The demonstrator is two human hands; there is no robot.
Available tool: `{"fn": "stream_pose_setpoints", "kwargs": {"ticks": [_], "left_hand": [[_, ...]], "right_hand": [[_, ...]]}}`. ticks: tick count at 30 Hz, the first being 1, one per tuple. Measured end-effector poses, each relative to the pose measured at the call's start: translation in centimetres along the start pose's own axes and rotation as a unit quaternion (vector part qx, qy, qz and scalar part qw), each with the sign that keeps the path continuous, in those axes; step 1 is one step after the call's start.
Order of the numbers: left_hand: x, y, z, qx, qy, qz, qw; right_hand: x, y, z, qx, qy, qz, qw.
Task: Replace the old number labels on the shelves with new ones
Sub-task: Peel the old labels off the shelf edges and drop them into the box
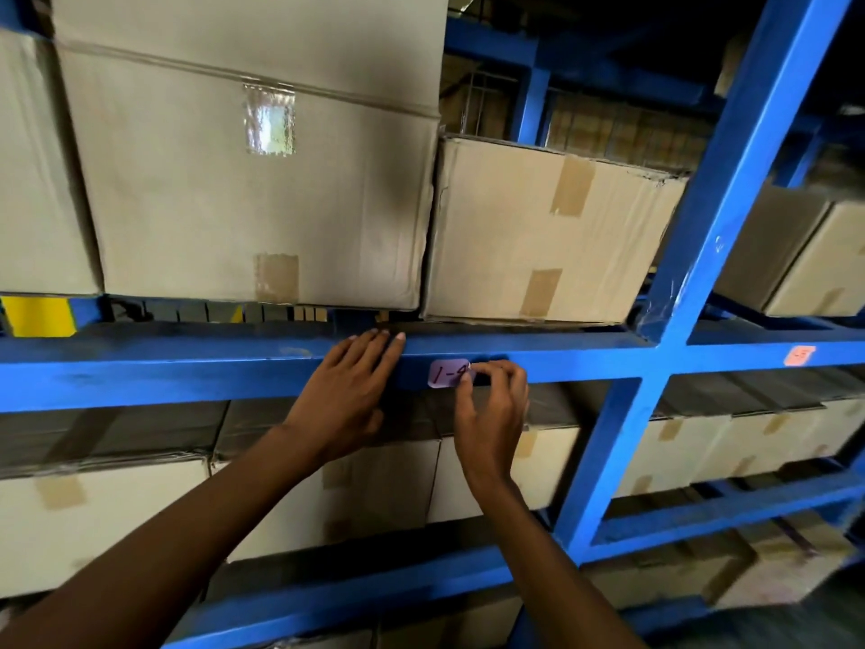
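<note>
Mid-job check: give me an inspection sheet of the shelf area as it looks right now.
Surface: blue shelf beam, paint scuffed.
Job's things: purple label on the beam, reads "1-" then hidden by fingers; orange label on the next bay's beam, unreadable.
Clutter: nothing seen.
Grippers: left hand flat on the beam beside the purple label; right hand fingertips at its right edge.
Cables: nothing seen.
Surroundings: taped cardboard boxes above and below; blue upright post.

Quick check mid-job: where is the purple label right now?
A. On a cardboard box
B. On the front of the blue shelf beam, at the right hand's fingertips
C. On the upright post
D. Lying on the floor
B: the purple label sits on the front of the blue beam, with the right hand touching its right edge.
</note>
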State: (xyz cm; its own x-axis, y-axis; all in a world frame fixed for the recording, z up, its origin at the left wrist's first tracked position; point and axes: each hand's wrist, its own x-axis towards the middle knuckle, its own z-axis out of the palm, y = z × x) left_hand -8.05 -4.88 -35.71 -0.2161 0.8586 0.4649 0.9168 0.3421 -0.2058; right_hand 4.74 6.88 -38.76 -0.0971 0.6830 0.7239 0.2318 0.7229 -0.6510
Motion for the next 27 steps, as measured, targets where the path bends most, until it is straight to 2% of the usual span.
{"fn": "stream_pose_setpoints", "kwargs": {"ticks": [7, 11, 15, 19, 27], "left_hand": [[0.1, 0.8, 0.3, 0.016, 0.002, -0.028, 0.999], [0.5, 1.7, 0.1, -0.004, 0.015, -0.041, 0.999], [1.7, 4.6, -0.2, 0.006, 0.018, 0.022, 1.0], [4.7, 10.8, 0.3, 0.051, 0.023, 0.082, 0.995], [12.8, 27.9, 4.3, 0.066, 0.021, 0.179, 0.982]], "right_hand": [[1.8, 0.4, -0.6, -0.013, -0.084, 0.001, 0.996], [2.1, 1.7, -2.0, 0.083, -0.127, 0.057, 0.987], [2.7, 4.6, -4.5, 0.212, -0.05, 0.185, 0.958], [3.9, 9.9, -8.2, 0.222, -0.014, 0.242, 0.944], [6.6, 24.9, -17.9, 0.22, 0.047, 0.315, 0.922]]}}
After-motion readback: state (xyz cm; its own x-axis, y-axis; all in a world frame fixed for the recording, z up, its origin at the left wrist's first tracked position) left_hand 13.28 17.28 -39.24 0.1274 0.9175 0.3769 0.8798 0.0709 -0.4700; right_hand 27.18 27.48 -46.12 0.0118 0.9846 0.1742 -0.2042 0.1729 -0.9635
